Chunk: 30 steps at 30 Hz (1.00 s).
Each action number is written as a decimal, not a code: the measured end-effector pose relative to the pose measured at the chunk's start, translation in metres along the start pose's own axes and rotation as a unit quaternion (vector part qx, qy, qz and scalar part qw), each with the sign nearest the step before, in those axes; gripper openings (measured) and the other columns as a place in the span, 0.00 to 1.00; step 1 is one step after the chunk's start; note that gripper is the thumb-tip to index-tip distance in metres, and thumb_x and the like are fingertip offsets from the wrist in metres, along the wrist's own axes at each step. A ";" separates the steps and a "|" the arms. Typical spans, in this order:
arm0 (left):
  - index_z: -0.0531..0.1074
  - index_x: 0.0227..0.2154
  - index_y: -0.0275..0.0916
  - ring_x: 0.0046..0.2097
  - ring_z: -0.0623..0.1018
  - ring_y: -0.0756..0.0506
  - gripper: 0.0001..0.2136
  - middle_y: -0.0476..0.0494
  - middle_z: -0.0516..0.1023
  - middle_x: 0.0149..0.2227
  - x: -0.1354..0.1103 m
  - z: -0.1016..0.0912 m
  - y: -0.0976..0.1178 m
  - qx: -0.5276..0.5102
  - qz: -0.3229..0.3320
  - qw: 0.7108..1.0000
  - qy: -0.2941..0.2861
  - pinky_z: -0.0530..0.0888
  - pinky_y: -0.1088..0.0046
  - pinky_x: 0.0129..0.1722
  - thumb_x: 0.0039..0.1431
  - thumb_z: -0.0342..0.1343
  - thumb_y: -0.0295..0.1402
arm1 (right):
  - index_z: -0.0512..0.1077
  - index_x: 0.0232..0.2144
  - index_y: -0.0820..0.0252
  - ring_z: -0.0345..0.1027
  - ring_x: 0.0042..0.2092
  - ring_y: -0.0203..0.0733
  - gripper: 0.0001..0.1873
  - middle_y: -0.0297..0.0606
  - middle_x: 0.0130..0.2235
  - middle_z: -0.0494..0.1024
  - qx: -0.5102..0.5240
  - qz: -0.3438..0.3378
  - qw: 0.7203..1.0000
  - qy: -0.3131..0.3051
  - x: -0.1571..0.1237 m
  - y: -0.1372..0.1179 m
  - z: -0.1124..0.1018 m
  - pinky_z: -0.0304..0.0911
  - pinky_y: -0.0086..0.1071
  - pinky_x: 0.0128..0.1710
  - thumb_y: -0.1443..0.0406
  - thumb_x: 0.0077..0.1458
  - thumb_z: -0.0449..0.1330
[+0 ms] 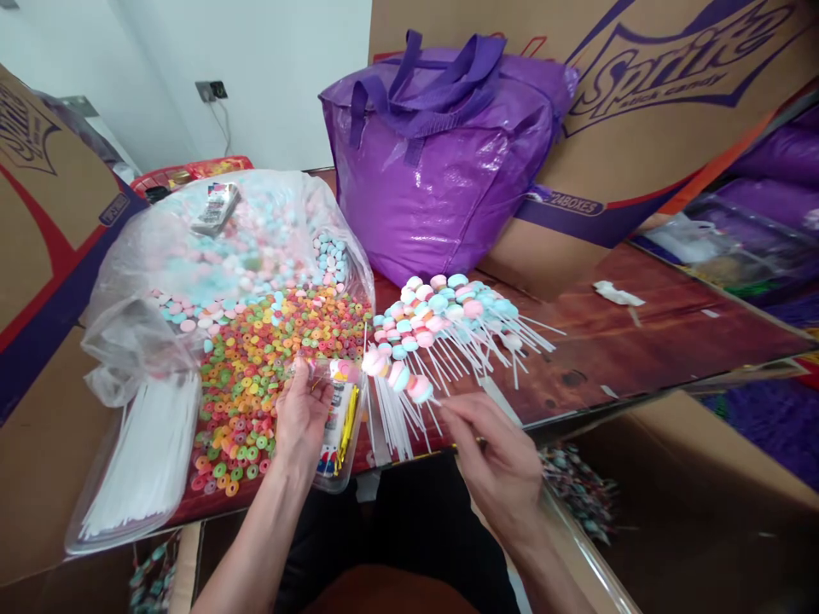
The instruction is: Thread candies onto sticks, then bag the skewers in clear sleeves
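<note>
My right hand (499, 456) pinches the white stick of a candy skewer (397, 375), its pink, white and blue candies pointing left. My left hand (304, 409) is closed on a small clear printed wrapper (342, 369). The skewer's tip is close to the wrapper; whether it has entered, I cannot tell. Behind the skewer lies a pile of finished candy skewers (441, 311), sticks toward me. Beneath my left hand is a clear tray with printed packets (336, 426) and gold twist ties (347, 431). Loose white sticks (393, 418) lie between my hands.
Ring-shaped candies (246, 375) spread over the left of the table, before a plastic bag of pastel candies (223, 256). White sticks fill a tray (144, 460). A purple bag (441, 170) and cardboard boxes (678, 162) stand behind. Scrap paper (618, 294) lies right.
</note>
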<state>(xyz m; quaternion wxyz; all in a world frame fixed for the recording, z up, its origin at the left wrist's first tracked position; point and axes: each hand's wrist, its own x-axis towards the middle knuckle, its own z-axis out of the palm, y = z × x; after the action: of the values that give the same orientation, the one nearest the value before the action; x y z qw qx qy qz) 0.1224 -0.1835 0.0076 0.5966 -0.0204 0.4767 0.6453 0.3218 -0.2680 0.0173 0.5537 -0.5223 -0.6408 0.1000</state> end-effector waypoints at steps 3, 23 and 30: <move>0.74 0.29 0.37 0.25 0.76 0.54 0.06 0.51 0.78 0.25 -0.003 0.001 -0.003 0.014 0.009 1.000 -0.005 0.72 0.78 0.29 0.56 0.65 0.31 | 0.75 0.37 0.56 0.71 0.35 0.41 0.10 0.37 0.33 0.78 -0.028 -0.023 0.999 -0.010 -0.016 -0.001 0.000 0.66 0.36 0.37 0.74 0.59 0.58; 0.74 0.33 0.36 0.36 0.82 0.44 0.19 0.39 0.82 0.34 -0.016 -0.008 -0.025 0.067 0.076 0.983 -0.152 0.78 0.69 0.37 0.51 0.64 0.50 | 0.77 0.37 0.59 0.66 0.31 0.38 0.09 0.36 0.30 0.71 -0.037 0.035 0.998 -0.048 -0.037 0.007 0.021 0.63 0.31 0.34 0.72 0.62 0.57; 0.75 0.38 0.37 0.42 0.83 0.42 0.18 0.39 0.83 0.40 -0.030 -0.011 -0.026 0.077 0.047 0.974 -0.208 0.78 0.66 0.44 0.52 0.65 0.46 | 0.77 0.37 0.61 0.60 0.29 0.37 0.11 0.34 0.26 0.64 -0.089 0.009 0.992 -0.086 -0.041 0.006 0.028 0.58 0.31 0.30 0.71 0.64 0.54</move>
<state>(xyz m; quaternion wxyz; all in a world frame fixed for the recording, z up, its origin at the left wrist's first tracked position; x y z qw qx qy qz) 0.1456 -0.2169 0.0039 0.6514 0.1828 0.3910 0.6240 0.2962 -0.2847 -0.0218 0.4466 -0.5649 -0.6877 0.0925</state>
